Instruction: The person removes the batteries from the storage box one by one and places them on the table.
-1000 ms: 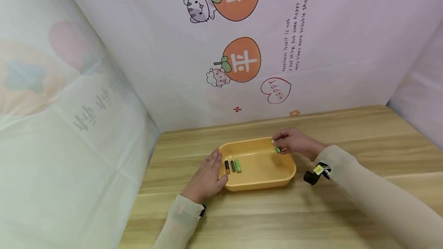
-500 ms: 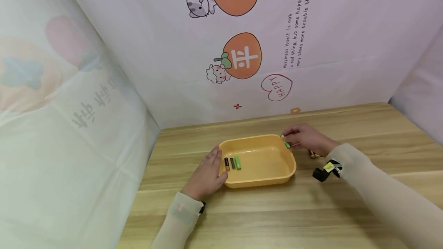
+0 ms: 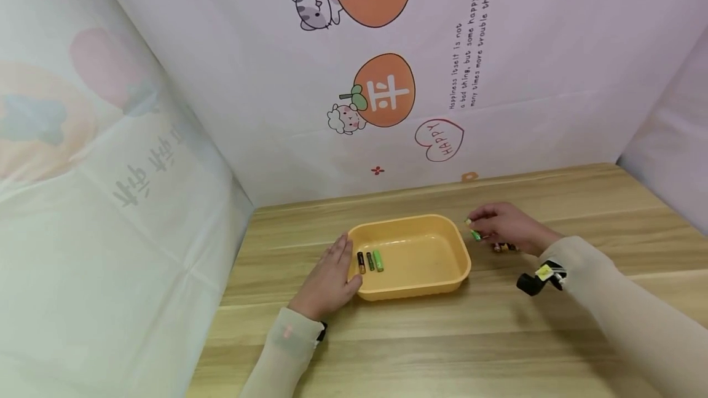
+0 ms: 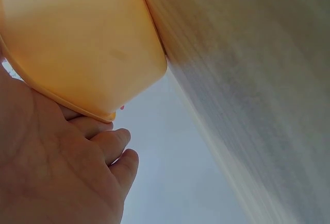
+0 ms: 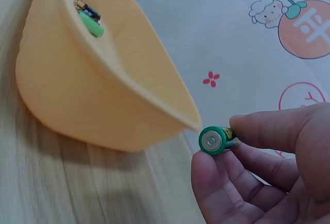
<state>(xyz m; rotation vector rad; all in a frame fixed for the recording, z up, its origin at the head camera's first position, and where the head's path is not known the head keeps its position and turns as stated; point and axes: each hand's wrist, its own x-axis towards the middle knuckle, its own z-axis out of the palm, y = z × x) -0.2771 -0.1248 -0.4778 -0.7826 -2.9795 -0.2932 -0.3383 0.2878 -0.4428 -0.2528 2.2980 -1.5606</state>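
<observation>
Green battery (image 5: 212, 140) is pinched by thumb and fingers of the right hand (image 3: 506, 226), outside the tray (image 3: 423, 266). Three batteries (image 3: 370, 261) are left inside, beside the left hand (image 3: 325, 282), fingers extended; loose batteries (image 3: 508, 247) are laid below the right fingers.

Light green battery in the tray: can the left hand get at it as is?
Likely yes: the left hand rests against the yellow tray, and nothing covers the light green battery; two darker batteries lie between.
</observation>
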